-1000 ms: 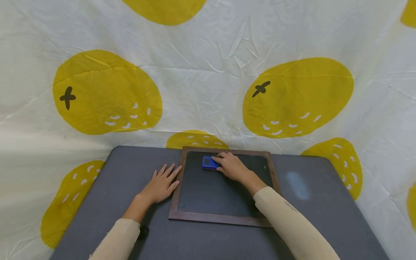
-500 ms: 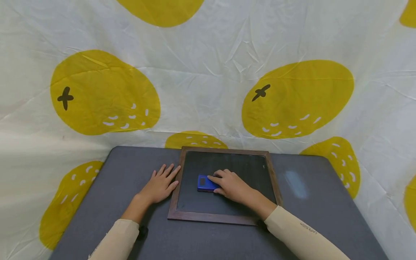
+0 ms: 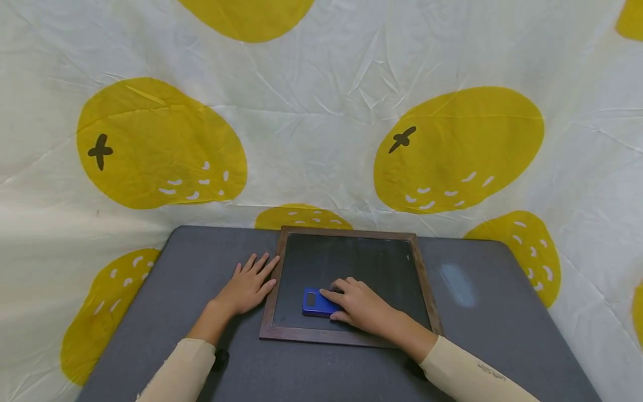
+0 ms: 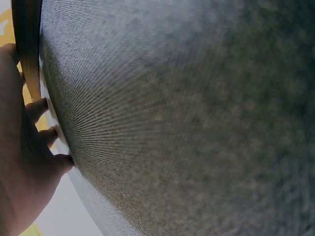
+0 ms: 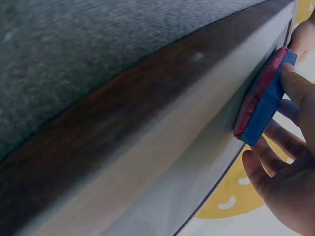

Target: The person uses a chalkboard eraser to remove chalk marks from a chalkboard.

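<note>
A chalkboard in a brown wooden frame lies flat on the grey table. My right hand holds a blue chalkboard eraser on the lower middle of the board. In the right wrist view the eraser shows its reddish pad turned to the board, with the thumb along one side and fingers on the other. My left hand rests on the table with fingers spread, index fingertip and thumb tip right at the frame's left side. The left wrist view shows that hand at the image edge.
A pale chalky smear marks the table right of the board. Behind the far table edge hangs a white cloth with big yellow fruit prints. A small light mark is near the board's upper right corner.
My right hand has drawn the eraser from near the board's far edge toward its near edge, drifting slightly left. My left hand has stayed in place beside the frame.
</note>
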The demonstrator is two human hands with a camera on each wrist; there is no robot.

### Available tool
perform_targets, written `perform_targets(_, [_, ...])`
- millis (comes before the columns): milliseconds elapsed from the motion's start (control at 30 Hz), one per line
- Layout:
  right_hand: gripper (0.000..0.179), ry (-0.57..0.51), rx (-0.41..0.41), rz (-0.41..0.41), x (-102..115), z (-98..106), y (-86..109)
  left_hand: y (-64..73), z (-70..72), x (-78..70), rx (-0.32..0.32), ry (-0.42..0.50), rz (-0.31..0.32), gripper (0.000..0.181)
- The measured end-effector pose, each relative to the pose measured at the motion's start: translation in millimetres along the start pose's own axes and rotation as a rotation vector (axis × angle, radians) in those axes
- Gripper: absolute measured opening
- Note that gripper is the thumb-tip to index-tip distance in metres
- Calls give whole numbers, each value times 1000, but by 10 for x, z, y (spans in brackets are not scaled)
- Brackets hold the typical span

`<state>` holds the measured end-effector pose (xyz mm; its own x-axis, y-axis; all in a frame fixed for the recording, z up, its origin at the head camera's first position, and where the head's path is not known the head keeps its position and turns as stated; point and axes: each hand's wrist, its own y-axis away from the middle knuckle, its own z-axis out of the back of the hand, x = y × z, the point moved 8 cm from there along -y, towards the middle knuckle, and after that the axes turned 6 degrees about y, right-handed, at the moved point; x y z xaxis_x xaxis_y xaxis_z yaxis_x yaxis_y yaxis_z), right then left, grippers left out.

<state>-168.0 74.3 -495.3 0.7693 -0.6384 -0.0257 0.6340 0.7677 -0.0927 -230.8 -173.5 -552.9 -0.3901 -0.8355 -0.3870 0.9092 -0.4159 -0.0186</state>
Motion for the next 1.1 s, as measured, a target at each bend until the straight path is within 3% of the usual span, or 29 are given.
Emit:
perform_targets(300, [59,-21,6,-1,-48,2,72,-15,1,-35,12,-9,-3,63])
perform_targets(633, [58,-71,-7,-49,-265,32,239,-10,51,-46,-10,-6,-19,62])
perform_targets(867, [57,-99,1,-119,-516,22,475,-1,27,-13,6,-11,-2,63])
perform_targets(1100, [56,-113,-23,-177,-850,73,843,18,37,-28,1,-7,-6,63])
